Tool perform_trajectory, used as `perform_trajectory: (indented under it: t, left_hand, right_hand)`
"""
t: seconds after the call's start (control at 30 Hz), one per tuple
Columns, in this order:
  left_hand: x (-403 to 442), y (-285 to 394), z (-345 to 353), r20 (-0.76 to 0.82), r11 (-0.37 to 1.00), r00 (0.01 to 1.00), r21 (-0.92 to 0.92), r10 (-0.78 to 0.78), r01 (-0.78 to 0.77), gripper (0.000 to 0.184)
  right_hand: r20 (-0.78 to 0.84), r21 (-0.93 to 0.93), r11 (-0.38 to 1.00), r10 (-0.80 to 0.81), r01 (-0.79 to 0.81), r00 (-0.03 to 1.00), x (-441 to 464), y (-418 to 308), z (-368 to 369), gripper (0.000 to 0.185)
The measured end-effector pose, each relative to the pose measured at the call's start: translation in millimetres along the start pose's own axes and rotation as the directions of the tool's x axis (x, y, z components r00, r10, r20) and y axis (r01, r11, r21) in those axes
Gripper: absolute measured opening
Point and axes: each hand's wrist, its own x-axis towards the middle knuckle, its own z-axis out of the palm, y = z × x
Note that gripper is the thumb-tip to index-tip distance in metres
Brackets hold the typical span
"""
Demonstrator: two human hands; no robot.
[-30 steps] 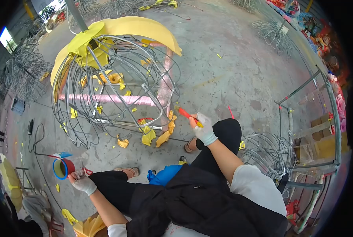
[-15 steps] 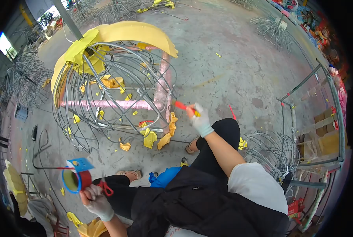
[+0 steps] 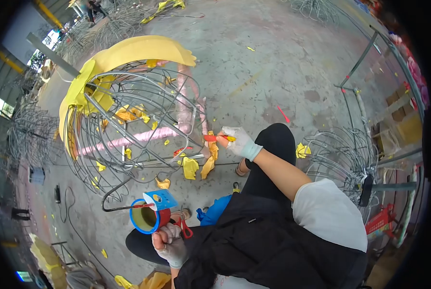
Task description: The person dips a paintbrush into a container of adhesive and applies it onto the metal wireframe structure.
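My left hand [image 3: 170,246], in a pale glove with bare fingertips, grips a red cup [image 3: 164,217] with a blue rim; its inside looks olive-coloured. A blue printed card [image 3: 161,199] stands at the cup's rim. Red scissor handles [image 3: 187,229] show beside that hand; whether the fingers hold them is unclear. My right hand [image 3: 240,142], gloved alike, is closed on a slim brush-like tool [image 3: 210,138] with a red and yellow handle. Its tip points left, near the dome-shaped wire frame [image 3: 143,96], which is partly covered in yellow fabric [image 3: 143,48].
Pink-wrapped bars [image 3: 133,139] run through the frame's base. Yellow fabric scraps [image 3: 190,168] lie on the concrete floor [image 3: 273,62]. Another wire bundle [image 3: 340,154] and a metal rack [image 3: 360,58] stand to the right. A hooked dark rod [image 3: 110,200] lies across the view by the cup.
My left hand has moved right and nearer my body with the cup. The tool in my right hand now lies nearly level. The whole view has shifted and tilted.
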Motion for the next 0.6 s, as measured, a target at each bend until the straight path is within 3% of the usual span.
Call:
perform_trajectory:
  t: [0.3, 0.47, 0.6]
  left_hand:
    - [-5.3, -1.4, 2.7, 0.057, 1.000, 0.998, 0.020, -0.017, 0.016, 0.039]
    - [-6.2, -3.7, 2.2, 0.041, 0.999, 0.998, 0.006, -0.041, 0.041, 0.038]
    - [-8.0, -6.5, 1.3, 0.055, 0.999, 0.997, 0.013, -0.051, 0.050, 0.038]
  right_hand:
    - [-0.133, -0.002, 0.998, 0.061, -0.062, 0.989, 15.5, 34.5, 9.3, 0.008]
    - [-0.381, 0.166, 0.977, 0.191, -0.136, 0.904, 30.1, 57.7, 16.6, 0.007]
    - [-0.235, -0.108, 0.986, 0.101, -0.129, 0.967, 17.9, 37.9, 11.9, 0.005]
